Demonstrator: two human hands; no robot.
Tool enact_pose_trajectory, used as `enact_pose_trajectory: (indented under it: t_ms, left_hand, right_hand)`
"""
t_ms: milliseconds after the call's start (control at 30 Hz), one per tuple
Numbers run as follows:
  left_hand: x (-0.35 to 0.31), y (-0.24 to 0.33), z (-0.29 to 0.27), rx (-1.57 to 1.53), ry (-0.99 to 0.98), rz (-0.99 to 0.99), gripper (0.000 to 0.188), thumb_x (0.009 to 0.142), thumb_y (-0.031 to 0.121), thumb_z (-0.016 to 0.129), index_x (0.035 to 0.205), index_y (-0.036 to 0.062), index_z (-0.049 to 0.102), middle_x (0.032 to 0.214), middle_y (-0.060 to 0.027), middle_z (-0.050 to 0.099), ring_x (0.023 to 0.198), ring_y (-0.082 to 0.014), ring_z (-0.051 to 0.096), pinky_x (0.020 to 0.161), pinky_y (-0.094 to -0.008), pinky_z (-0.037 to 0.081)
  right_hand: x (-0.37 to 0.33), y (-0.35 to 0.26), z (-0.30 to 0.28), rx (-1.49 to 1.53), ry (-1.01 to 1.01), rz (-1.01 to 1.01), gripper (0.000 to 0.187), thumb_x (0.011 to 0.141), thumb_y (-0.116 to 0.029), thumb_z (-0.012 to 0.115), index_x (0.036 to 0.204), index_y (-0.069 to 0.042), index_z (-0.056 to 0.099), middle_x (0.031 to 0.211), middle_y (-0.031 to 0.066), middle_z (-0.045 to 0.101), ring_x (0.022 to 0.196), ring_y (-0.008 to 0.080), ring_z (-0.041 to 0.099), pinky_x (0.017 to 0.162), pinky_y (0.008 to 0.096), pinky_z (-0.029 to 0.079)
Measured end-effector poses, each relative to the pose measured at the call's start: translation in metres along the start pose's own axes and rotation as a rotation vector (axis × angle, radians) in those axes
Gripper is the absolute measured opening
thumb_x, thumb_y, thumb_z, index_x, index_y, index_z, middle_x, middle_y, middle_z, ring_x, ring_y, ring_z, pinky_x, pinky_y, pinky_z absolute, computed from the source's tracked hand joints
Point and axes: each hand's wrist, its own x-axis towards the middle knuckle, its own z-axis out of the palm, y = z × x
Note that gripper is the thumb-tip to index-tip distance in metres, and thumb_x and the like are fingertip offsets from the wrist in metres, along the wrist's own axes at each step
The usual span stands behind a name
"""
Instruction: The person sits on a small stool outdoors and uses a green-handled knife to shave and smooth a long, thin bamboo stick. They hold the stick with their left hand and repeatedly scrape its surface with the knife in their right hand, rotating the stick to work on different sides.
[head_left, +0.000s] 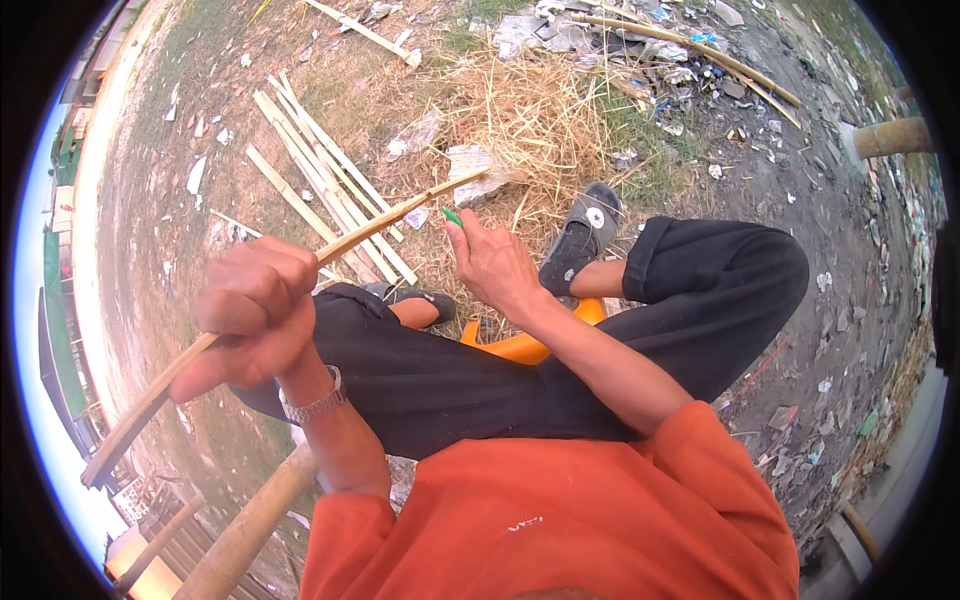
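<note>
Head view, looking down. Left hand (pixel 255 315) closed in a fist around a long bamboo strip (pixel 300 275), slanting from lower left up toward the straw pile (pixel 530 120). Right hand (pixel 492 262) closed on a small green-handled tool (pixel 452 216), held just beside the strip's upper part. Black trousers (pixel 560 350) and an orange stool (pixel 520 345) beneath. More split bamboo strips (pixel 320 175) on the ground beyond.

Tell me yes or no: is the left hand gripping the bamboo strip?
Yes, the left hand is closed around the long bamboo strip.
</note>
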Motion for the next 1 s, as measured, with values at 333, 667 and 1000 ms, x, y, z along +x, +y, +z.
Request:
enact_pose_trajectory:
  t_ms: [333, 667, 1000]
  left_hand:
    - [0.011, -0.004, 0.01, -0.051, -0.113, -0.019, 0.068, 0.081, 0.072, 0.041, 0.054, 0.0131, 0.022, 0.043, 0.006, 0.014, 0.035, -0.0066, 0.009, 0.035, -0.0243, 0.008]
    - [0.011, -0.001, 0.003, -0.043, -0.086, -0.03, 0.068, 0.08, 0.074, 0.039, 0.055, 0.0134, 0.021, 0.044, 0.0056, 0.013, 0.037, -0.0074, 0.008, 0.037, -0.0251, 0.007]
    - [0.009, -0.004, 0.004, -0.036, -0.08, -0.01, 0.069, 0.08, 0.075, 0.037, 0.055, 0.0132, 0.021, 0.045, 0.0052, 0.012, 0.038, -0.007, 0.008, 0.038, -0.0253, 0.006]
  right_hand:
    - [0.004, 0.021, -0.002, 0.01, 0.036, 0.033, 0.033, 0.097, -0.034, 0.037, 0.093, -0.004, 0.049, 0.062, 0.0268, 0.056, 0.063, 0.0466, 0.057, 0.061, 0.0544, 0.044]
    - [0.003, 0.029, 0.013, -0.066, 0.123, -0.036, 0.032, 0.096, -0.033, 0.038, 0.091, -0.003, 0.049, 0.06, 0.0247, 0.056, 0.058, 0.0447, 0.057, 0.055, 0.0527, 0.044]
    - [0.006, 0.038, 0.017, -0.054, 0.091, 0.007, 0.033, 0.096, -0.034, 0.038, 0.091, -0.003, 0.049, 0.061, 0.0249, 0.056, 0.06, 0.0444, 0.058, 0.058, 0.0532, 0.044]
